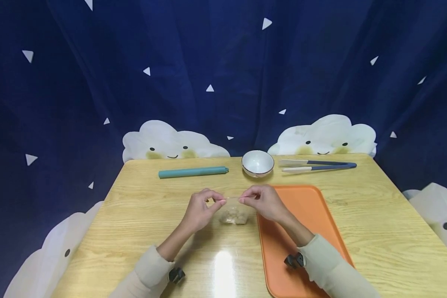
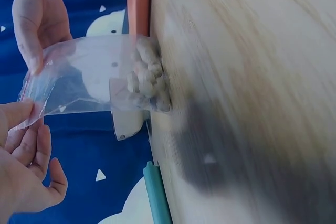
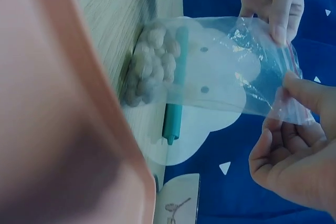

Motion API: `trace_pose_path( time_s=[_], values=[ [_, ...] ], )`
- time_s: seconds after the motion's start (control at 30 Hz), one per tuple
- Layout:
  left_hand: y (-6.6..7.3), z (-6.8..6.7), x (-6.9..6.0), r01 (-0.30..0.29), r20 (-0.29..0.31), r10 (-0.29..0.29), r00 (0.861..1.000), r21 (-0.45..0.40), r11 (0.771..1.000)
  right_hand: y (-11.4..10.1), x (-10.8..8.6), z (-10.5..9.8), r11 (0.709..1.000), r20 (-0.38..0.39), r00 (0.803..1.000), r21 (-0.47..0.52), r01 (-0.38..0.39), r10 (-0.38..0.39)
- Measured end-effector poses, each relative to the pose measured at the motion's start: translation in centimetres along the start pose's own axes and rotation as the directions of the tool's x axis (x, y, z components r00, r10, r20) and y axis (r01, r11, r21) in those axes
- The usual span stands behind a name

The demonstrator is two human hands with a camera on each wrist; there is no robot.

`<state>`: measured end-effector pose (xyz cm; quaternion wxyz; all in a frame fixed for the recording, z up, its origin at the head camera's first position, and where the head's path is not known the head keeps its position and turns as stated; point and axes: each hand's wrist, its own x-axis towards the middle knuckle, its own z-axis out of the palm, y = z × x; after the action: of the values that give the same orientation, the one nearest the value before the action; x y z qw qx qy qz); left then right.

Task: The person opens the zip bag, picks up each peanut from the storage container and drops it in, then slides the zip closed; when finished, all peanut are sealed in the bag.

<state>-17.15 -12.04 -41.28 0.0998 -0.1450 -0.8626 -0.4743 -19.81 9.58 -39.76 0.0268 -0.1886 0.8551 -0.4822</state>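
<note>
A clear zip bag (image 1: 234, 212) with several peanuts in their shells (image 3: 152, 64) at its bottom stands upright on the table. Its red-lined zip edge (image 2: 32, 90) is at the top. My left hand (image 1: 203, 207) pinches one top corner of the bag between thumb and fingers. At the opposite corner, my right hand (image 1: 264, 201) pinches the same edge. The strip between the hands is stretched straight. Whether the zip is sealed I cannot tell.
An orange tray (image 1: 301, 248) lies under my right forearm. Behind the hands are a teal stick-like tube (image 1: 193, 172), a small white bowl (image 1: 258, 163) and blue-and-cream tongs (image 1: 320, 165). A dark blue curtain (image 1: 223, 62) hangs past the wooden table's (image 1: 134, 231) far edge.
</note>
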Motion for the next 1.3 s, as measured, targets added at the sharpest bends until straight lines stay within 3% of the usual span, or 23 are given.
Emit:
trace_pose_path(
  time_s=[0.3, 0.53, 0.77, 1.07, 1.3],
  values=[
    [-0.5, -0.5, -0.2, -0.003, -0.031, 0.002, 1.0, -0.016, 1.0, 0.8, -0.4, -0.9, 0.999, 0.026, 0.999, 0.04, 0.034, -0.035],
    [-0.7, -0.9, -0.4, 0.013, -0.014, -0.014, 1.0, -0.039, 0.999, 0.8, -0.4, -1.2, 0.999, -0.031, 0.999, 0.035, 0.031, -0.03],
    [-0.8, -1.1, -0.4, 0.03, -0.028, -0.032, 0.999, -0.047, 0.998, 0.2, -0.8, -1.7, 0.998, 0.021, 0.999, 0.046, 0.045, -0.046],
    [-0.9, -1.2, -0.3, 0.038, -0.03, -0.04, 0.999, -0.06, 0.997, 1.2, -0.5, -2.0, 0.999, 0.014, 0.999, 0.027, 0.04, -0.04],
    [0.6, -2.2, -0.5, 0.083, 0.064, -0.078, 0.995, -0.087, 0.993, 0.2, -0.9, -3.5, 0.997, 0.125, 0.991, 0.055, 0.046, -0.053]
  ],
)
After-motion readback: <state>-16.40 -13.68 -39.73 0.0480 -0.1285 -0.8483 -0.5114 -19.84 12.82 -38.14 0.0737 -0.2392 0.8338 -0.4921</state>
